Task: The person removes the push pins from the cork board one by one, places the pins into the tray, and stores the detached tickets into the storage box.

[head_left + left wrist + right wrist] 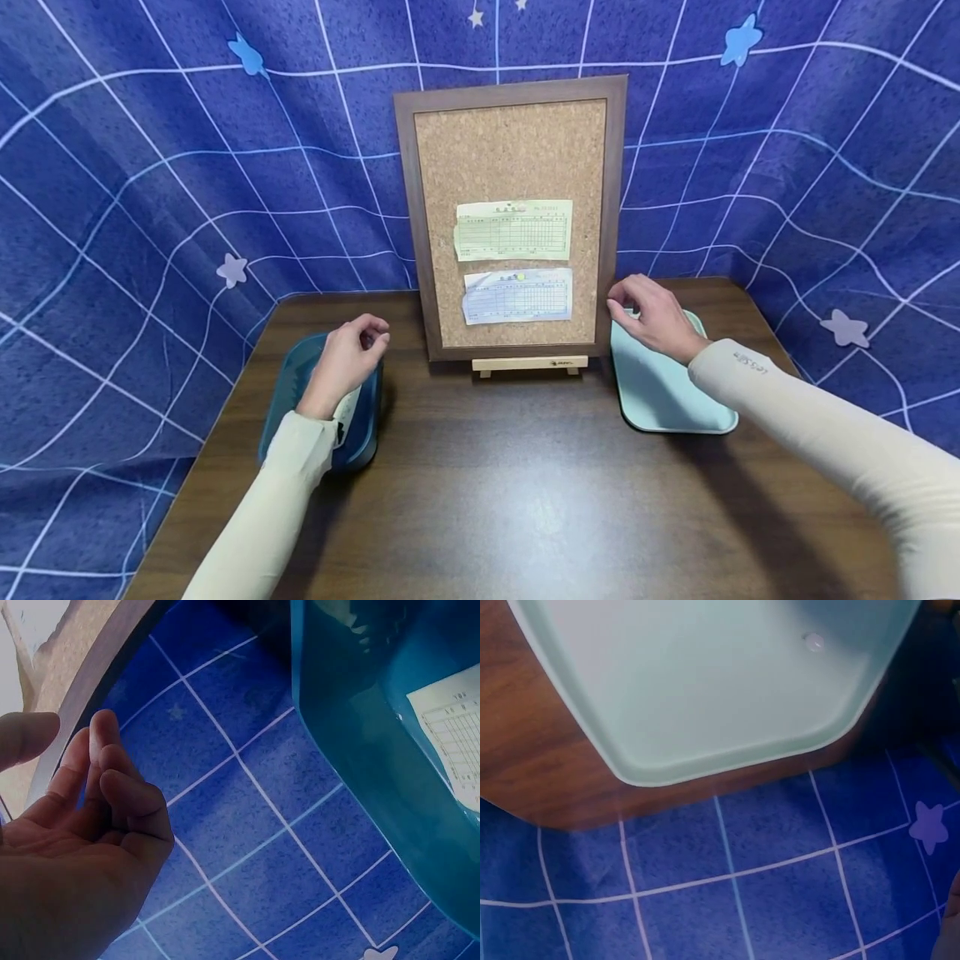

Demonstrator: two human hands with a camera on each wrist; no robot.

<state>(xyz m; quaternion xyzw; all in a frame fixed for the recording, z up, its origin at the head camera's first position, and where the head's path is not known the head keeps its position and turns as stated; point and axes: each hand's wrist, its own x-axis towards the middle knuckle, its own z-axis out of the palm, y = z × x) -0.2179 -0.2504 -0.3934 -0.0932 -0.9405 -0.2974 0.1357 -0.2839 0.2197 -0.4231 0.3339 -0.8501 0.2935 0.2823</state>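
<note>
Left of the corkboard (513, 185), the left hand (348, 362) curls loosely, empty; rightward, the bent-fingered right hand (654, 317), its hold unclear, could tip it by swinging inward.

Below and left of the left grip (347, 358) a bin (369, 425) stands on the table (487, 483), a sheet (454, 739) inside. Between the grips stands a board (517, 158) bearing two slips (513, 232). Below and right of the right grip (654, 315) lies a tray (663, 387).
</note>
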